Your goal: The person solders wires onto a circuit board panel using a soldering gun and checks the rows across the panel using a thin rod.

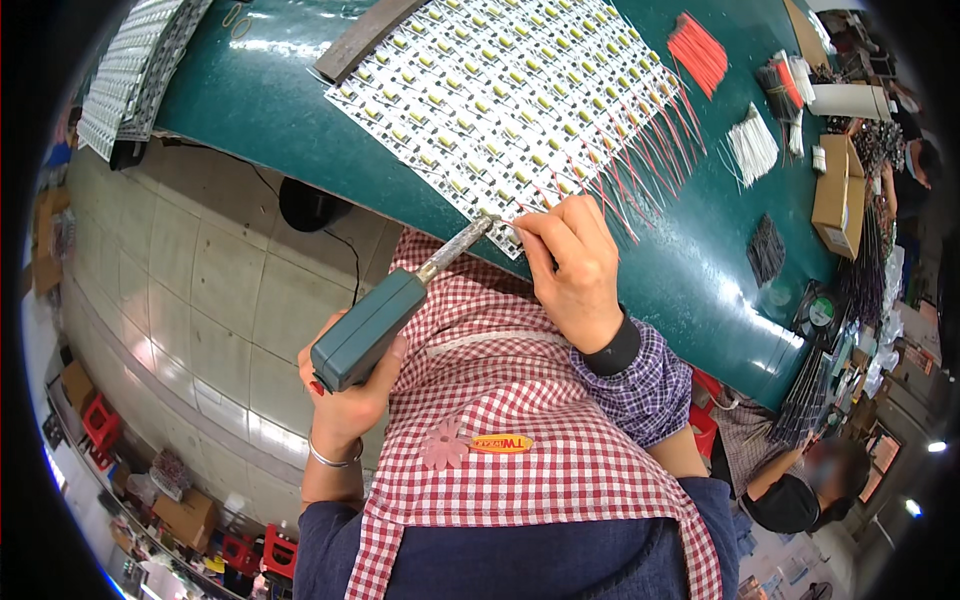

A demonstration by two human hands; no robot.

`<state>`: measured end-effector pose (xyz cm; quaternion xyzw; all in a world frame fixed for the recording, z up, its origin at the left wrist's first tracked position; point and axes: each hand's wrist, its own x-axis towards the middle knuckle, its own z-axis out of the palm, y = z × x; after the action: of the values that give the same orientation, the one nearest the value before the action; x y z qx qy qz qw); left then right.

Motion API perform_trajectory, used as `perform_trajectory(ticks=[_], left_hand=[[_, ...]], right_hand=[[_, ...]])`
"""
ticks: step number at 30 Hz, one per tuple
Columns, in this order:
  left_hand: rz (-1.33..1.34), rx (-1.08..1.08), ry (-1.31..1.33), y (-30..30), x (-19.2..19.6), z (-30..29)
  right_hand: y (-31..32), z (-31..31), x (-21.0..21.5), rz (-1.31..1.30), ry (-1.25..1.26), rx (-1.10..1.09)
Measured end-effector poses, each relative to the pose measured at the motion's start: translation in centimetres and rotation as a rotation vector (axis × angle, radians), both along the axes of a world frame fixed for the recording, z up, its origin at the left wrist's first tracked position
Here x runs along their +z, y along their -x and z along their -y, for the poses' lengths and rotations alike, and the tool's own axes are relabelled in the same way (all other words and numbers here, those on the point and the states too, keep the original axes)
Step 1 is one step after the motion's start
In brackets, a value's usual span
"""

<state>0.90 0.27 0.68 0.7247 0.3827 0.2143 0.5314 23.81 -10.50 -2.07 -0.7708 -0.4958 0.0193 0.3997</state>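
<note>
My left hand [355, 395] is wrapped round the dark green body of a soldering gun [370, 330]. Its metal barrel points up and right, and the tip meets the near corner of a white circuit board panel [430, 130]. Right beside that tip, my right hand [575, 260] has thumb and forefinger pinched on what looks like a thin wire, mostly hidden by the fingers. Rows of small yellow-green parts cover the panel. Along its right edge, several red and white wires [630, 175] stick out over the table.
A dark bar [365, 40] lies on the panel's upper left edge. The green table [700, 250] also carries bundles of red wires [698, 55], white wires [752, 145] and black wires [766, 250]. A cardboard box [838, 200] stands at right; stacked boards [140, 75] sit far left.
</note>
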Motion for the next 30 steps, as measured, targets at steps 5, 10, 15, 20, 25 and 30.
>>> perform_trajectory(ticks=[5,10,15,20,25,30], left_hand=[[-0.030,-0.010,0.009,0.0,0.2,-0.1],[-0.023,0.032,0.020,0.7,-0.5,0.4],[0.000,0.098,0.080,1.1,-0.9,0.6],[0.016,0.078,0.006,1.0,-0.7,0.4],[-0.058,0.024,-0.089,1.0,-0.6,0.2],[-0.110,0.030,-0.055,0.9,-0.4,0.5]], right_hand=[[0.1,0.0,0.0,0.014,0.008,-0.002],[0.0,0.1,0.0,0.016,0.022,0.011],[0.0,0.0,0.1,0.019,0.018,-0.004],[0.0,0.0,-0.2,0.018,0.001,-0.004],[0.1,0.1,-0.4,-0.002,0.003,0.006],[0.2,0.3,-0.3,-0.001,0.015,0.009]])
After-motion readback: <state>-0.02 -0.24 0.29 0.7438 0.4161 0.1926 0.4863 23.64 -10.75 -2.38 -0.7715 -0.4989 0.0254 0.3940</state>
